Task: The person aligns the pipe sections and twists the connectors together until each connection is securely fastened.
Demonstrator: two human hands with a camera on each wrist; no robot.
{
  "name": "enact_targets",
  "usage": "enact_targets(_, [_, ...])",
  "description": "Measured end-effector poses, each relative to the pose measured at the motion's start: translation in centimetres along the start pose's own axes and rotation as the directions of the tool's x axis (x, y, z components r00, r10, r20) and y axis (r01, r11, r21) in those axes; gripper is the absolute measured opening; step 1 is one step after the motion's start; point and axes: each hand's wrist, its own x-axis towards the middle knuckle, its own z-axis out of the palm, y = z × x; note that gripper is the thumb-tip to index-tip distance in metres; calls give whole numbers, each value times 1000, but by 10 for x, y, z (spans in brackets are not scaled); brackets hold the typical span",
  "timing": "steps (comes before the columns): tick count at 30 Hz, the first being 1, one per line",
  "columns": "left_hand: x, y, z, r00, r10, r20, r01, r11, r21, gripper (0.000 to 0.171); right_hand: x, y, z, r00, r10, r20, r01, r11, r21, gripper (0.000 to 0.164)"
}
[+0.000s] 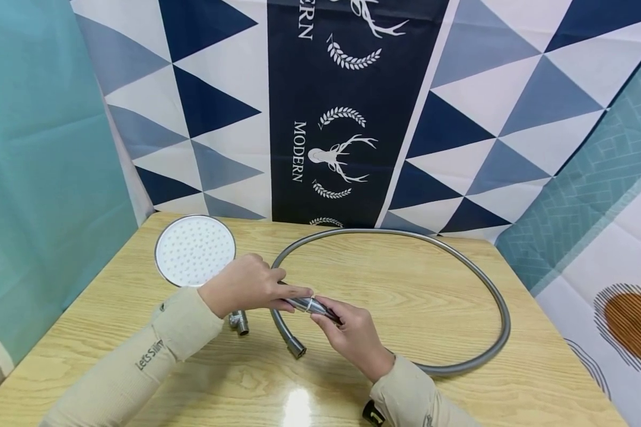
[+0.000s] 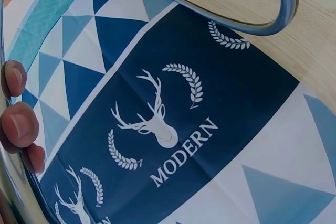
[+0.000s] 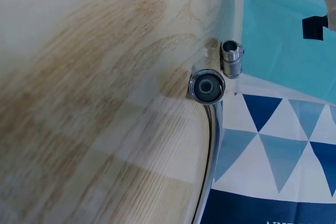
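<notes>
My left hand (image 1: pixel 251 284) pinches a slim chrome tube-like piece (image 1: pixel 299 303) above the table. In the left wrist view its fingertips (image 2: pixel 20 124) lie against the shiny metal. My right hand (image 1: pixel 352 332) grips a chrome cone-shaped connector (image 1: pixel 316 306), which meets the left piece end to end. Whether the two are joined cannot be told. A grey metal shower hose (image 1: pixel 504 314) loops across the table; one end, a hexagonal-looking nut (image 1: pixel 296 347), lies below my hands. That open end (image 3: pixel 207 86) faces the right wrist camera. My right forearm hides part of the hose.
A round white shower head (image 1: pixel 194 252) with a chrome rim lies at the table's back left. Near it a small chrome fitting (image 1: pixel 239 323) shows beneath my left wrist. Patterned curtain cloth (image 1: pixel 347 118) hangs behind the wooden table (image 1: pixel 395 284).
</notes>
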Motion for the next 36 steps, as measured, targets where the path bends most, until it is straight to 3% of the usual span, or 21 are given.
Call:
enact_targets(20, [1,0,-1,999,-2,36,1,1000,3,35,-1,1,1,998,59,6,-58,998,-37,46])
enact_targets(28, [1,1,-4,999,-20,40,19,1000,15,36,-4,3,2,998,-61,-33,56,990,-129,41])
enact_targets(36, [-1,0,-4,1000,-8,22,7,1000,26,39,-1,1,2,995,-77,-56,70,990,-126,38])
